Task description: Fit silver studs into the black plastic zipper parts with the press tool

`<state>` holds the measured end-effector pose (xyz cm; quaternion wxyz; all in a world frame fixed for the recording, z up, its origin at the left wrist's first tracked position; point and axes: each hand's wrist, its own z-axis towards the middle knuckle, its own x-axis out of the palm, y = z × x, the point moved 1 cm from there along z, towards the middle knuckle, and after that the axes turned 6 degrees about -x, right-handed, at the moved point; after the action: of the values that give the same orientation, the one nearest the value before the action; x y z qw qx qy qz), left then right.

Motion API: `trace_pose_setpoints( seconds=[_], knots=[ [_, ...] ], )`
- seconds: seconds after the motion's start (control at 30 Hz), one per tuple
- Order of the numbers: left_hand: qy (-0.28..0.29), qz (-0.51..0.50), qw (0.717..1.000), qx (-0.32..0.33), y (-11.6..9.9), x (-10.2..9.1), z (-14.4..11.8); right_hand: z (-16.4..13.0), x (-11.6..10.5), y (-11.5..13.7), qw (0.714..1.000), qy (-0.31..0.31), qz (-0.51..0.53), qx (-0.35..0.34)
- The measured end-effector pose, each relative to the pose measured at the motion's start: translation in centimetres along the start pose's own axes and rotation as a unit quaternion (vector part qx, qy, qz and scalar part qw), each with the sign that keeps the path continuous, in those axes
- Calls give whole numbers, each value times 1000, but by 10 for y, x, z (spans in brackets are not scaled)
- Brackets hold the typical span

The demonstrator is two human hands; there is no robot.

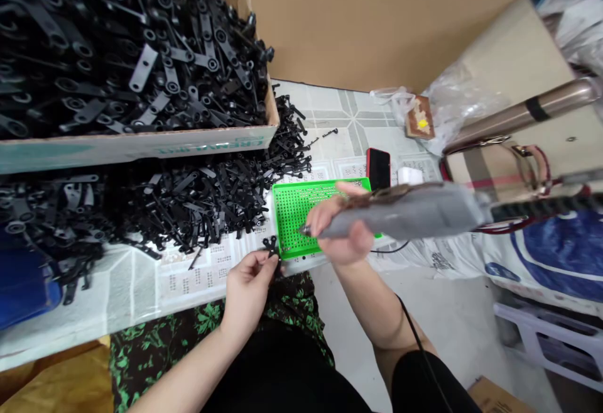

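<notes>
A big cardboard box [141, 143] full of black plastic strips fills the upper left, and its left side is cut off by the frame. Below it a loose pile of black strips [179, 199] lies on the table [132, 287], which is covered with clear film. A grey electric screwdriver [405, 215] is blurred, so its details are hard to see; its tip points at the green perforated tray [296, 212]. The right hand [342, 227] is closed around the screwdriver and hides part of the tray. The left hand [247, 287] pinches a small black part [272, 246] between thumb and fingertips, just at the tray's lower left corner. A red phone [378, 168] lies behind the tray.
</notes>
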<state>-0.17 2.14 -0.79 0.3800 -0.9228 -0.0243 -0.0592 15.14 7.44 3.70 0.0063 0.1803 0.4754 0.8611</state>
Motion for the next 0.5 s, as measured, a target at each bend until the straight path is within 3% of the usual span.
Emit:
trace_pose_setpoints(
  seconds=[0.13,0.27,0.5],
  knots=[
    [18,-46,997,-51,-6,-7,-3,37,-16,-32,985,-136,-105,-23],
    [15,-97,991,-96,-15,-7,-5,45,-22,-58,982,-153,-113,-16],
    [32,-83,987,-135,-19,-6,-6,43,-25,-66,980,-160,-108,-45]
  ],
)
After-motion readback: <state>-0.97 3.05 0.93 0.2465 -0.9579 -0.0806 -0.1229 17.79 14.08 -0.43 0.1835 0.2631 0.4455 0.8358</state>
